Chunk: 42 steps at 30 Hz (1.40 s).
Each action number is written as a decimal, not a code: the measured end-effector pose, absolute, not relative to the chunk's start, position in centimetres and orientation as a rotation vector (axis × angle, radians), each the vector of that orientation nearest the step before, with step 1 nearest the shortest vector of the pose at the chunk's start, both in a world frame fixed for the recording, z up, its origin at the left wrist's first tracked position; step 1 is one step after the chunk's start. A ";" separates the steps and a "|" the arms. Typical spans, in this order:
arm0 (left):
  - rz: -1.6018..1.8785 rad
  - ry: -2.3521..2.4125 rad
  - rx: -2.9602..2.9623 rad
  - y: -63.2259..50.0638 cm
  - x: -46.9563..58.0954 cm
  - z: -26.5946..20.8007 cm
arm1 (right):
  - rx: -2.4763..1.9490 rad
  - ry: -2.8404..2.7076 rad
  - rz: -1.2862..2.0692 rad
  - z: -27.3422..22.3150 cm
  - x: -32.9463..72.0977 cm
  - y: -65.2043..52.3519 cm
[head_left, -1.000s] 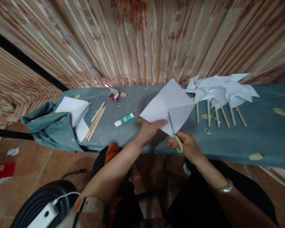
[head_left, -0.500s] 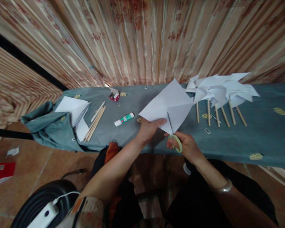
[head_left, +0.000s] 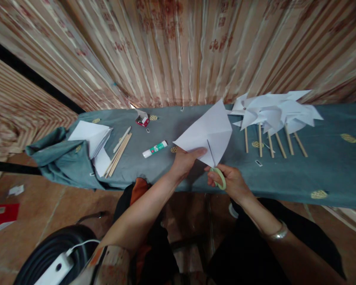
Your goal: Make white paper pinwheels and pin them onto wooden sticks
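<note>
You have dim, soft light: your paper (head_left: 206, 128) stands out palely mid-dial, shadow pools under the table (head_left: 284, 178) at six o'clock, and lens stretch fans the slightly blurred curtain (head_left: 178, 51) at twelve.

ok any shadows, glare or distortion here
Head view: soft shadow on the teal patterned cloth beneath the white paper sheet; head view: glints on the silver bracelet; head view: probable wide-angle stretch, folds of the beige patterned curtain fanning outward.
</note>
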<state>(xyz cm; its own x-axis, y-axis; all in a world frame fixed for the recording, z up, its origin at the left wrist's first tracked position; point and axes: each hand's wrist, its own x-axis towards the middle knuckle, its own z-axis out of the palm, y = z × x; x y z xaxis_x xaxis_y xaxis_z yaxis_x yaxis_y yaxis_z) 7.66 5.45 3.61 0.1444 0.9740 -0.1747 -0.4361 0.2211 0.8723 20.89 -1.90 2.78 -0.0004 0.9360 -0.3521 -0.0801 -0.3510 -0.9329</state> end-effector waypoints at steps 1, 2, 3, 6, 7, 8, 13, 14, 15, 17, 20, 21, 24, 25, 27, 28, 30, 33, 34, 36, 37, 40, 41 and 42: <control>1.175 0.885 0.764 5.4 7.7 3.6 | -1.408 -0.944 1.491 2.7 20.9 -1.9; 1.175 0.884 0.763 5.4 7.7 3.6 | -1.405 -0.939 1.490 2.7 20.8 -1.9; 1.172 0.884 0.765 5.4 7.7 3.5 | -1.403 -0.932 1.489 2.6 20.8 -2.0; 1.166 0.881 0.767 5.4 7.6 3.5 | -1.397 -0.930 1.492 2.5 20.7 -2.0; 1.166 0.878 0.763 5.4 7.6 3.5 | -1.396 -0.935 1.491 2.5 20.7 -2.0; 1.167 0.875 0.756 5.4 7.6 3.4 | -1.398 -0.940 1.489 2.5 20.7 -2.0; 1.181 0.860 0.697 5.5 7.8 3.2 | -1.405 -0.932 1.502 2.6 20.6 -2.0; 1.189 0.865 0.676 5.6 7.8 3.1 | -1.404 -0.938 1.512 2.6 20.6 -2.0; 1.198 0.874 0.652 5.6 7.9 3.2 | -1.401 -0.947 1.523 2.7 20.6 -2.0; 1.227 0.896 0.605 5.9 7.8 3.4 | -1.388 -0.975 1.560 2.6 20.6 -2.1; 1.264 0.911 0.561 6.6 7.2 4.2 | -1.355 -1.036 1.622 2.6 20.8 -2.3; 1.272 0.908 0.553 6.9 6.9 4.5 | -1.344 -1.067 1.650 2.6 21.0 -2.4; 1.306 0.878 0.540 7.7 5.7 5.5 | -1.320 -1.193 1.768 2.8 22.1 -2.7; 1.323 0.866 0.537 7.9 5.3 5.7 | -1.319 -1.239 1.816 2.9 22.6 -2.8; 1.344 0.846 0.539 8.2 4.5 5.9 | -1.341 -1.308 1.868 3.2 24.1 -3.0; 1.342 0.840 0.550 8.2 4.1 6.0 | -1.355 -1.321 1.870 3.3 24.9 -2.9; 1.304 0.849 0.592 8.2 3.6 5.9 | -1.377 -1.247 1.680 3.3 26.6 -2.7; 1.204 0.926 0.668 7.8 3.1 5.5 | -1.427 -1.011 1.151 2.9 28.4 -1.7; 1.160 0.952 0.692 7.6 3.0 5.4 | -1.442 -0.973 1.027 2.8 28.7 -1.3; 1.057 0.979 0.739 7.2 2.9 5.1 | -1.458 -0.970 0.926 2.7 28.9 -0.5; 1.003 0.980 0.764 7.0 2.8 5.0 | -1.460 -0.980 0.930 2.6 28.8 -0.1; 0.884 0.974 0.840 6.2 2.8 4.7 | -1.457 -0.991 1.029 2.8 27.8 0.6; 0.861 0.973 0.867 6.1 2.8 4.6 | -1.459 -0.993 1.069 2.8 27.4 0.7; 0.843 0.969 0.893 5.9 2.7 4.5 | -1.462 -0.996 1.106 2.9 26.9 0.7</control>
